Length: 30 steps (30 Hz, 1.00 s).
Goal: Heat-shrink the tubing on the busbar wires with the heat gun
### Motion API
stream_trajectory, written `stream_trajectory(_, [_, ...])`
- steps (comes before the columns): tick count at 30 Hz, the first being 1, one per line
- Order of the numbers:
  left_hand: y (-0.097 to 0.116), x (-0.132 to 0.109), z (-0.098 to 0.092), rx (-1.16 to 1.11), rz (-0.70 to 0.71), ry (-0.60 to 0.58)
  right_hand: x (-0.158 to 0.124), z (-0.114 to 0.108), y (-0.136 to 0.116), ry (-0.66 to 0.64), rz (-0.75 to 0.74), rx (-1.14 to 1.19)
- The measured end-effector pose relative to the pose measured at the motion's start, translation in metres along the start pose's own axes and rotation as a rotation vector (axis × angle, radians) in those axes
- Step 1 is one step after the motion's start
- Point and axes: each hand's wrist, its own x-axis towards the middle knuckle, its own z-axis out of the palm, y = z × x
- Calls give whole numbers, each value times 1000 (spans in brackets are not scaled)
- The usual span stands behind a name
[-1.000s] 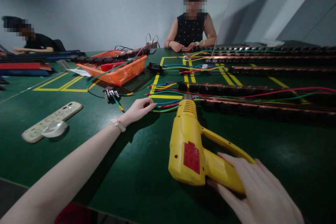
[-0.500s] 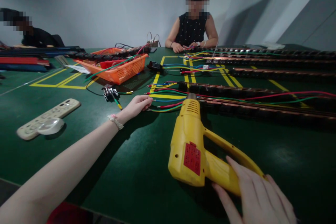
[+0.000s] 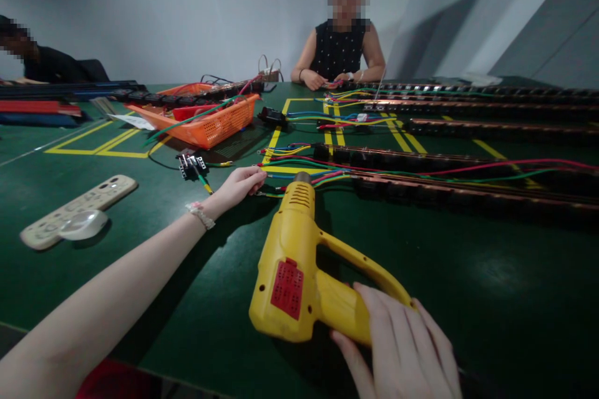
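My right hand (image 3: 407, 336) is wrapped around the handle of a yellow heat gun (image 3: 287, 262), low over the green table. The gun's metal nozzle (image 3: 302, 177) points away from me, over coloured wires (image 3: 327, 177) that run out of a long dark strip with copper edges (image 3: 468, 193). At the wires' left ends, my left hand (image 3: 238, 186) is closed in a pinch on the end of a blue wire. Its fingertips partly hide the wire's tip. Just left of that hand lies a small black connector block (image 3: 191, 165) with a green-yellow lead.
An orange basket (image 3: 219, 124) holding strips and wires stands behind my left hand. A power strip (image 3: 79, 212) with a white roll on it lies at left. More dark strips (image 3: 505, 131) stretch across the right. Two people sit across the table (image 3: 196, 299).
The heat gun in my right hand has moved left along the wires, bringing its nozzle nearer my left hand. My left hand keeps its pinch on the wire.
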Motion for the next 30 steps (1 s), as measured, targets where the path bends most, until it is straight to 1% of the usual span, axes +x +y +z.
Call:
stream_trajectory(5, [0, -1, 1, 12, -7, 9, 8, 1, -26, -29, 121, 117])
stream_trajectory(7, [-1, -2, 1, 25, 1, 19, 11, 1, -35, -33, 129, 169])
stream_trajectory(11, [-5, -2, 0, 99, 70, 59, 15, 2, -45, -58, 144, 226])
stream_trajectory(17, [-4, -3, -1, 102, 77, 52, 15, 4, -47, -30, 150, 260])
stream_trajectory(20, [-3, -4, -1, 149, 101, 70, 15, 4, -48, -12, 155, 265])
stream_trajectory(23, [-3, -4, -1, 241, 149, 96, 15, 4, -49, -6, 155, 262])
stream_trajectory(26, [-5, -4, -2, 384, 243, 171, 14, 5, -47, 3, 147, 248])
stream_trajectory(28, [-6, -3, -2, 498, 320, 218, 14, 6, -42, 8, 102, 233])
stream_trajectory(30, [-7, -3, -2, 595, 370, 236, 14, 7, -35, 14, 39, 213])
